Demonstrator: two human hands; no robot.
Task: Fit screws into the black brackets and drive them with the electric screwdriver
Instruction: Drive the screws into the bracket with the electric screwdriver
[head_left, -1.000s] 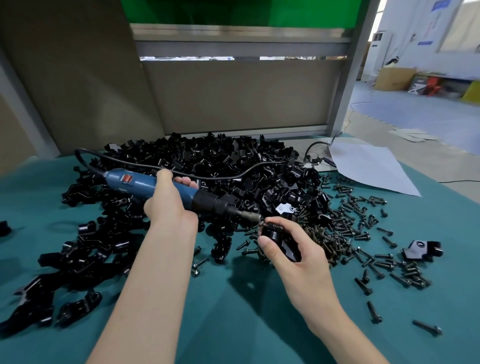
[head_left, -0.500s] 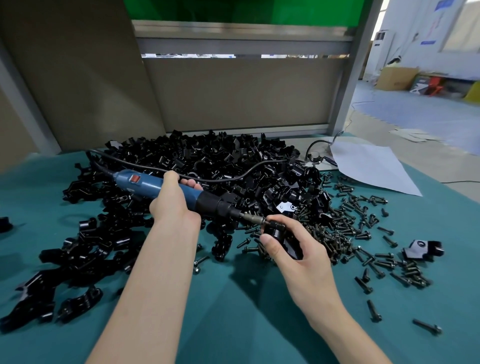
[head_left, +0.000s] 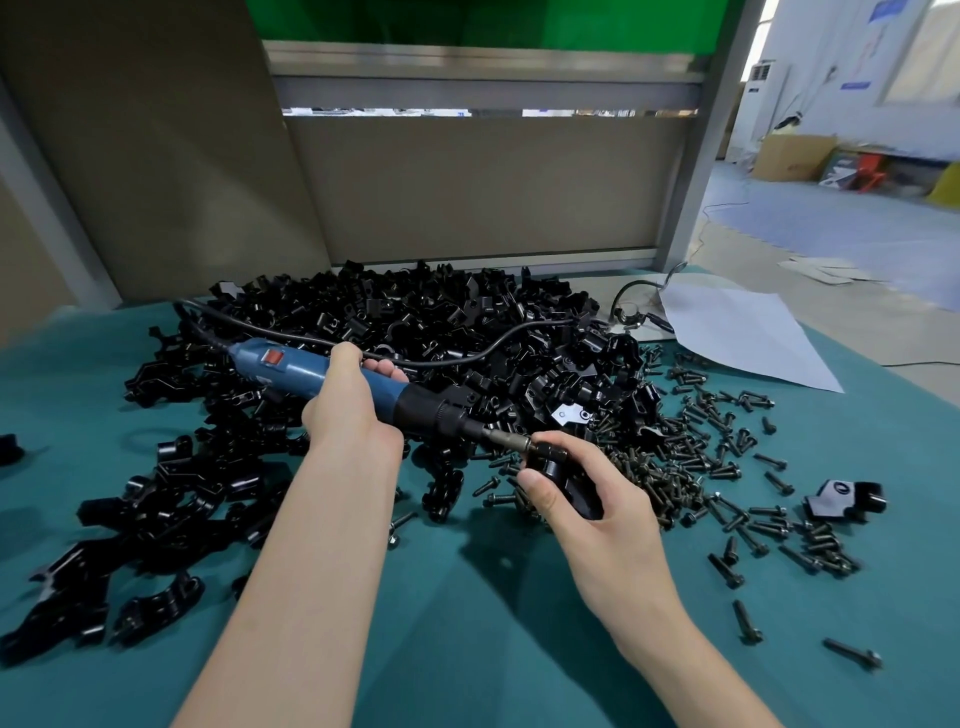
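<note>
screwdriver (head_left: 311, 367): blue body, red switch, black nose and cord
brackets (head_left: 415, 332): glossy black
screws (head_left: 691, 467): dark, near-black
counter (head_left: 467, 623): plain teal (no pattern)
paper sheet (head_left: 737, 332): white
back panel (head_left: 483, 182): beige, green above

Your left hand (head_left: 348, 400) is gripping the blue body of the electric screwdriver (head_left: 291, 366). Its fingers are wrapping over the top and down the far side (only a fingertip or two is showing past the barrel), and the back of the hand is facing you. Its bare forearm is stretching up from the bottom edge of the view, wrist straight. Your right hand (head_left: 597, 499) is holding a black bracket (head_left: 571, 483), thumb lying along its near side and pointing left, index finger curling over the top beside the driver's tip. That forearm is slanting in from the lower right. The two hands are sitting near each other, not touching.
</note>
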